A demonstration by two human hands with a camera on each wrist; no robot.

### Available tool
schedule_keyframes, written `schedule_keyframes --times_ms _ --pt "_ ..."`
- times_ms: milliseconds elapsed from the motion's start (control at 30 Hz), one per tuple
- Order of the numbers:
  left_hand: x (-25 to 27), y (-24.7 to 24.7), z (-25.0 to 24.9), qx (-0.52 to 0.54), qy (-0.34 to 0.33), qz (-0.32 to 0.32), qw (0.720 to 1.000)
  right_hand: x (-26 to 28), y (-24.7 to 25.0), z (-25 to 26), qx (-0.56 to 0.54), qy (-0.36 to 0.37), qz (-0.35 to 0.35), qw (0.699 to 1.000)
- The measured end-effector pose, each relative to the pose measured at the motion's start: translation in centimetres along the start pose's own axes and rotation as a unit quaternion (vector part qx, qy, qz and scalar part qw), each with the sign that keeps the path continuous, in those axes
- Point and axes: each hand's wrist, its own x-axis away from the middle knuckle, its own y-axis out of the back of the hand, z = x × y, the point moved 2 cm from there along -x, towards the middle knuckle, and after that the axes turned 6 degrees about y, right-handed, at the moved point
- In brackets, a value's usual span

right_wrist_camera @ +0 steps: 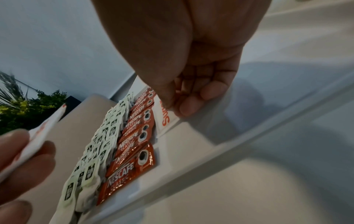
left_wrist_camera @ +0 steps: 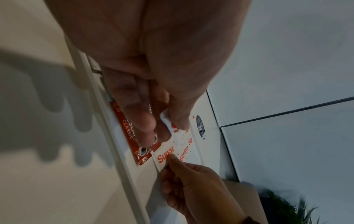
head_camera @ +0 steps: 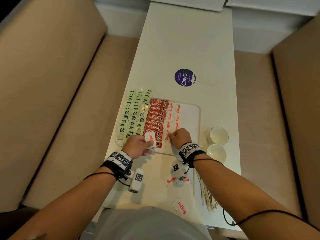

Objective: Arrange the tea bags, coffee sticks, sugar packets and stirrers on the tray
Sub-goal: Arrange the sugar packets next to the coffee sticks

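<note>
A white tray (head_camera: 196, 118) holds rows of green tea bags (head_camera: 133, 115), red coffee sticks (head_camera: 156, 116) and white sugar packets (head_camera: 174, 116). My left hand (head_camera: 138, 146) hovers over the tray's near left corner and holds a sugar packet (head_camera: 150, 138) between thumb and fingers. My right hand (head_camera: 180, 137) pinches the nearest sugar packet (head_camera: 167, 135) of the row on the tray; in the right wrist view thumb and forefinger grip that packet (right_wrist_camera: 166, 119). Loose sugar packets (head_camera: 170, 180) and wooden stirrers (head_camera: 207, 193) lie on the table near me.
Two white cups (head_camera: 218, 135) stand right of the tray. A round purple sticker (head_camera: 185, 77) lies farther along the white table (head_camera: 181, 49). Beige sofa seats flank the table on both sides. The tray's right part is bare.
</note>
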Motion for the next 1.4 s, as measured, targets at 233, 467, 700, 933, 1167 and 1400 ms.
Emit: schedule_keyframes --times_ms 233,467,700,933,1167,1400 --pt "-0.3 0.4 0.5 -0.02 0.002 -0.024 1.0 0.1 0.1 0.2 0.009 0.0 -0.002 1.0" --pt "-0.5 0.2 0.8 -0.03 0.011 -0.02 0.999 0.0 0.2 0.0 0.007 -0.003 0.006 1.0" --pt "-0.8 0.1 1.3 -0.044 0.009 -0.014 0.999 2.0 0.3 0.2 -0.018 0.027 0.015 0.999" --pt "-1.0 -0.7 1.2 -0.054 -0.001 -0.005 0.999 5.1 -0.1 0.7 -0.111 0.084 0.055 0.989" --pt "-0.8 -2.0 1.3 -0.1 -0.017 0.028 0.994 6.3 -1.1 0.3 -0.129 0.099 0.084 0.983" --pt "-1.9 -2.9 0.8 -0.198 -0.071 0.007 0.978 5.1 0.4 -0.7 -0.134 0.054 0.034 0.989"
